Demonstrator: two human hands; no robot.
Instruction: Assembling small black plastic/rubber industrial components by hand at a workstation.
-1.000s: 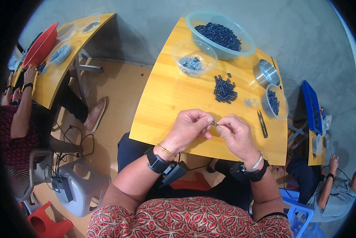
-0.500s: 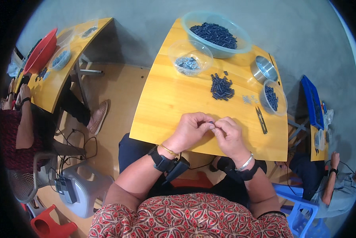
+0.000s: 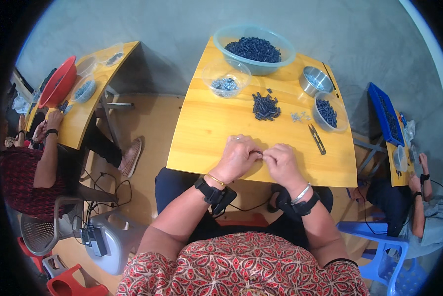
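Over the near edge of the table, my left hand [image 3: 237, 159] and my right hand [image 3: 283, 166] meet fingertip to fingertip, both closed in a pinch. A small dark piece was visible between the left fingertips a moment ago; the fingers now mostly hide it. What the right fingers pinch is too small to make out. Beyond the hands lies a loose pile of short dark blue tube-like pieces [image 3: 266, 106]. Several tiny silvery pieces [image 3: 300, 117] are scattered to its right. Thread snips [image 3: 317, 139] rest nearer my right hand.
At the back of the yellow table [image 3: 196, 143] stand a large pale-blue basin [image 3: 288, 58] of dark pieces and a clear bowl [image 3: 243, 74] of silvery bits. A steel bowl [image 3: 305, 90] and a clear tub [image 3: 322, 122] stand right. People work at side tables.
The view has shifted, so the table appears slightly higher and further left. My hands remain pinched together; the small dark piece shows less now.
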